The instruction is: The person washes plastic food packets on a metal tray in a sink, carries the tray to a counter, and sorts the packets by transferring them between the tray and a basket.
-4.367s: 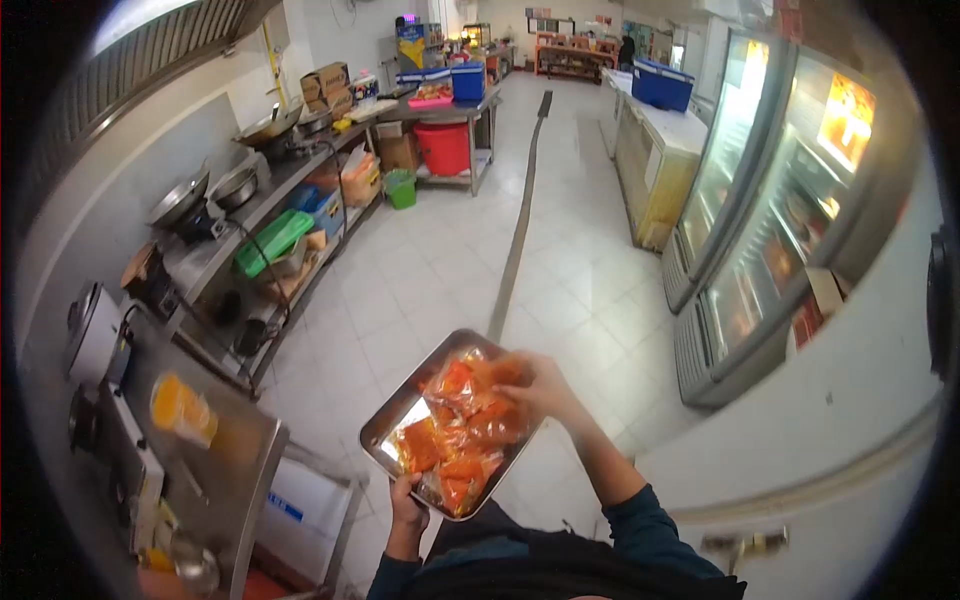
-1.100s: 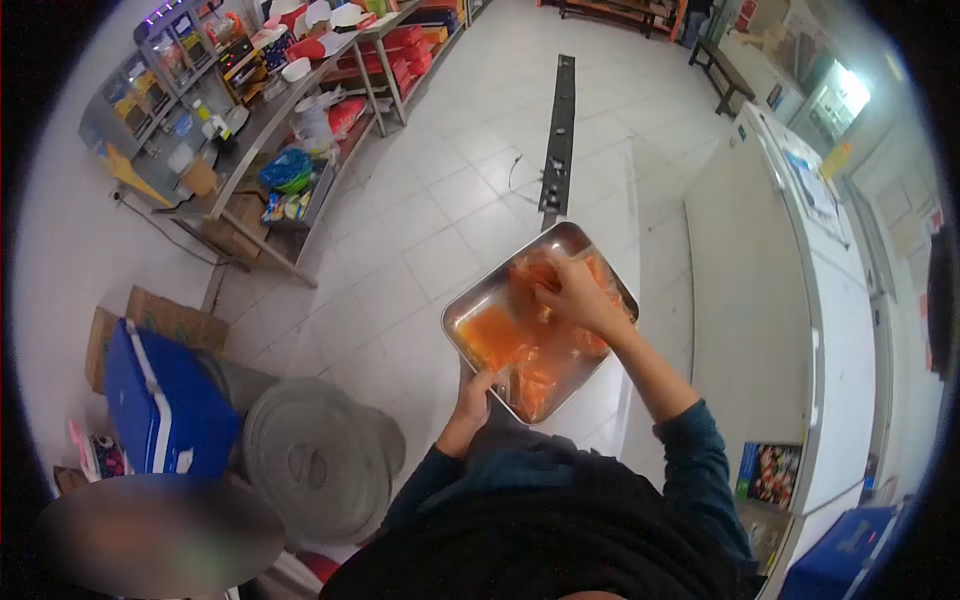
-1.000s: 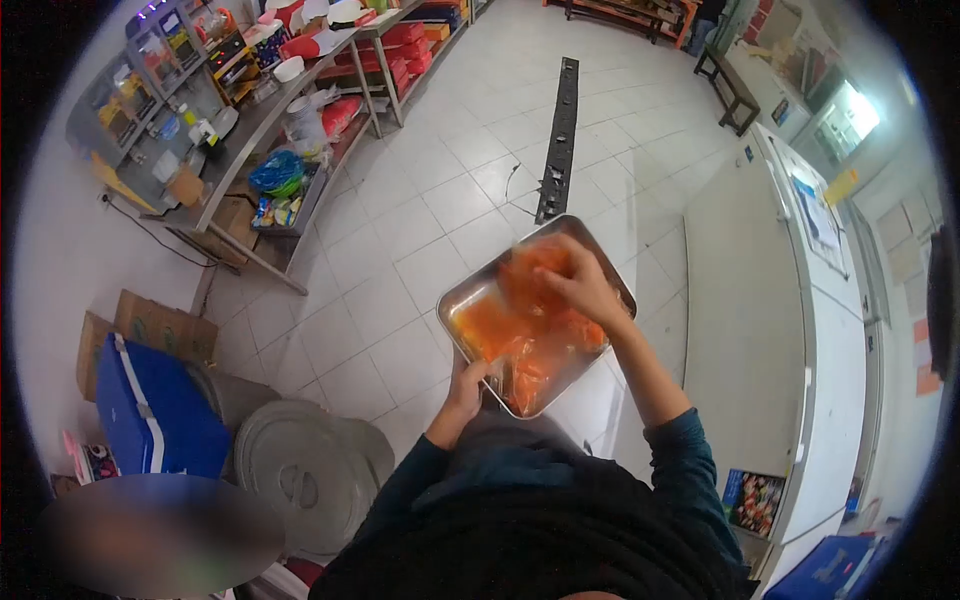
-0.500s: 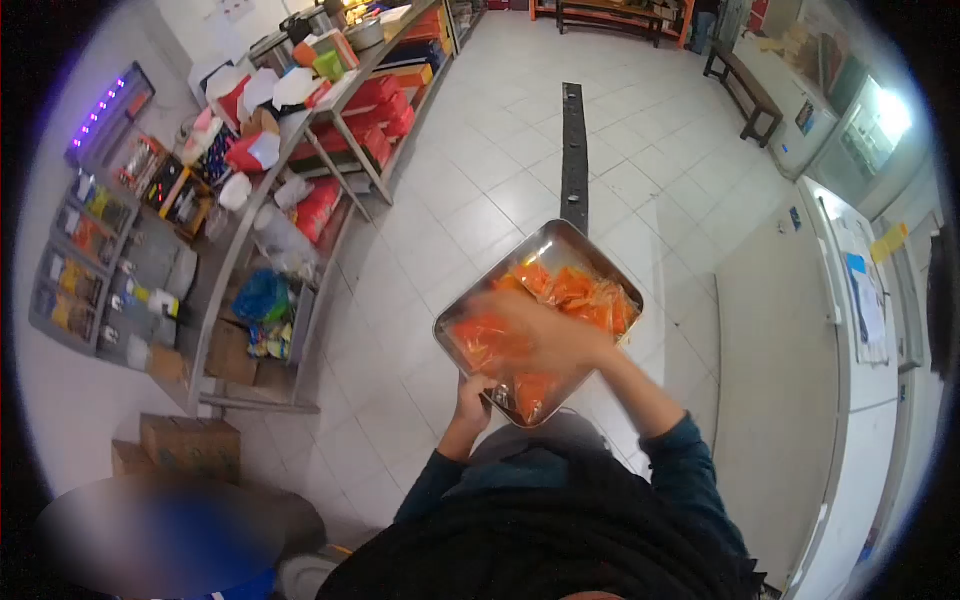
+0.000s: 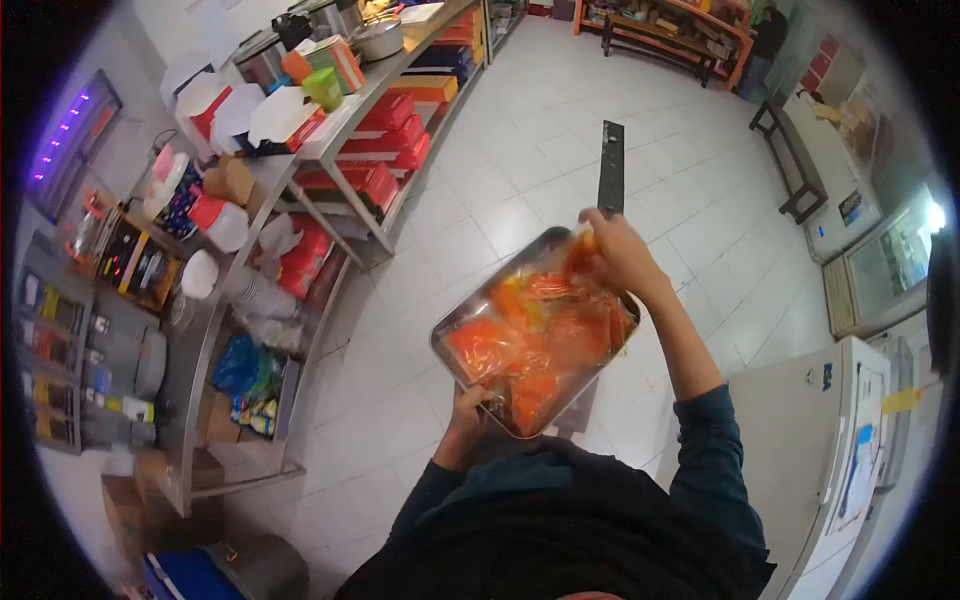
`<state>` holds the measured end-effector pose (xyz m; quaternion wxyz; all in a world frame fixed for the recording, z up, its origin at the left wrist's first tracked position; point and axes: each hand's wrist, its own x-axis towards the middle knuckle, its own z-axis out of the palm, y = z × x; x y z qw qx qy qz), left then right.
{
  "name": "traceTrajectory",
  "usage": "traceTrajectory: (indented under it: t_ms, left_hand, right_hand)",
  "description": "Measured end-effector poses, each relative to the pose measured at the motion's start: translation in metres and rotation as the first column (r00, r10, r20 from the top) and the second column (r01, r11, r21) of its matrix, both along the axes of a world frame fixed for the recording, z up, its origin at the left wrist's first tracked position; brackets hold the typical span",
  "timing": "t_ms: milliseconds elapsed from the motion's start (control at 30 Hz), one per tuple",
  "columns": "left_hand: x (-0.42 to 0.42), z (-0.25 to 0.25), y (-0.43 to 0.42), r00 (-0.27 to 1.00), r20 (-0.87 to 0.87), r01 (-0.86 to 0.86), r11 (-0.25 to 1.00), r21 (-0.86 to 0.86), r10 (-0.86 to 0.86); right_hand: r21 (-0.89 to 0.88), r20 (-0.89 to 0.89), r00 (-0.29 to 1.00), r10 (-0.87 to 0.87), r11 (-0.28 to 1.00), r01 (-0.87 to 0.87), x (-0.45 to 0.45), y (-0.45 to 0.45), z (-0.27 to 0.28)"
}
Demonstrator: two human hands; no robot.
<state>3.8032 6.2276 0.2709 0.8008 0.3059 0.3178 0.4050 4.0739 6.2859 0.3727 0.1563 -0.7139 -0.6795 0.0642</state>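
Observation:
A metal tray is held out in front of my body, filled with clear plastic packets of something orange. My left hand is closed on the tray's near left edge. Over the far corner, my right hand is closed on one orange packet, which is smeared by motion. The fingertips of that hand are partly hidden behind the packet. Several other packets lie flat and overlapping beneath and nearer to me.
A steel shelf table with pots, boxes and bags runs along the left. To the right stand a white freezer and a dark bench. A black strip lies on the tiled floor ahead. A person is far back.
My right hand has moved from the tray's left middle to its far corner and now has a packet in it. My left hand still grips the tray. The whole view has shifted.

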Motion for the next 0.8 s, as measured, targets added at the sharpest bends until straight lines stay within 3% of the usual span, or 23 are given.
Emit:
traceTrajectory:
  t_ms: [67,100,167,233,333,500,600,667,700,800]
  left_hand:
    - [0.03,0.018,0.082,0.99,-0.022,0.142,0.99,0.025,-0.141]
    - [0.045,0.015,0.108,0.992,0.046,0.118,0.993,0.002,-0.118]
    - [0.075,0.006,0.157,0.999,0.014,0.046,0.999,-0.005,-0.046]
    - [0.107,-0.002,0.211,0.999,-0.004,0.047,0.999,-0.017,-0.047]
    - [0.156,-0.011,0.292,1.0,0.011,0.027,1.0,0.002,-0.027]
    - [0.224,0.005,0.425,0.996,-0.061,0.06,0.998,0.016,-0.059]
    - [0.262,0.015,0.5,0.995,-0.098,0.011,1.0,0.013,-0.009]
    - [0.283,0.017,0.546,0.996,-0.094,0.0,0.999,-0.048,-0.004]
    - [0.299,0.025,0.568,0.994,-0.066,-0.091,0.994,-0.053,0.088]
    - [0.329,0.015,0.643,0.991,-0.073,-0.114,0.993,-0.026,0.112]
  right_hand:
    - [0.177,0.206,0.979,-0.001,0.983,-0.037,0.036,0.08,-0.002]
    - [0.356,0.263,0.965,-0.018,0.931,-0.08,0.035,0.1,-0.001]
    - [0.266,0.178,0.962,0.208,0.931,-0.25,0.025,0.137,0.012]
    - [0.21,0.011,0.841,0.541,0.821,-0.53,0.014,0.167,0.014]
    - [-0.026,0.055,0.837,0.544,0.839,-0.544,0.028,0.241,-0.008]
    - [0.316,-0.091,0.856,0.509,0.83,-0.46,0.118,0.398,-0.005]
    - [0.429,0.019,0.831,0.555,0.746,-0.508,0.157,0.485,0.001]
    - [0.395,0.233,0.797,0.558,0.694,-0.602,0.171,0.528,0.006]
    - [0.365,0.343,0.758,0.555,0.665,-0.652,0.178,0.549,0.009]
    - [0.195,0.25,0.784,0.568,0.763,-0.616,0.202,0.615,-0.005]
